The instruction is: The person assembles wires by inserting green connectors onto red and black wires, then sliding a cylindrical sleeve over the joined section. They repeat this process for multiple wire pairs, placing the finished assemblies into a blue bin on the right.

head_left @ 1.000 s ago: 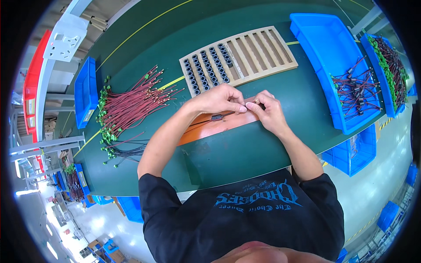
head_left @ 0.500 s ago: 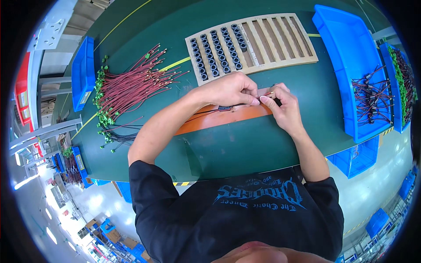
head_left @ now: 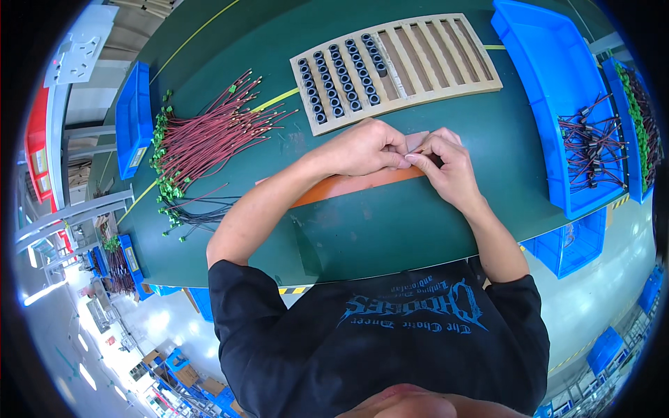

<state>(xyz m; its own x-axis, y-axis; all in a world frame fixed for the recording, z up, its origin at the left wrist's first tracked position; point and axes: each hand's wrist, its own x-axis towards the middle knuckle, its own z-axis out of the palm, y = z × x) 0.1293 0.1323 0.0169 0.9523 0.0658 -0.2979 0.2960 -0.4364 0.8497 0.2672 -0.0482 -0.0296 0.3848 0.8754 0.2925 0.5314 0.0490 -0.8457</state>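
Holding dark rings (head_left: 341, 80), wooden slotted tray (head_left: 446, 56); blue bin (head_left: 550, 76) holds wired parts (head_left: 592, 146).

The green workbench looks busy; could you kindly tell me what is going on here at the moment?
A person in a dark shirt has both hands together over an orange strip on the green workbench. The left hand and right hand pinch some small part between the fingertips; what it is cannot be told. Just beyond them lies a slatted wooden tray, partly filled with small black rings. A bundle of red wires lies to the left, and a blue bin with finished-looking leads stands to the right.
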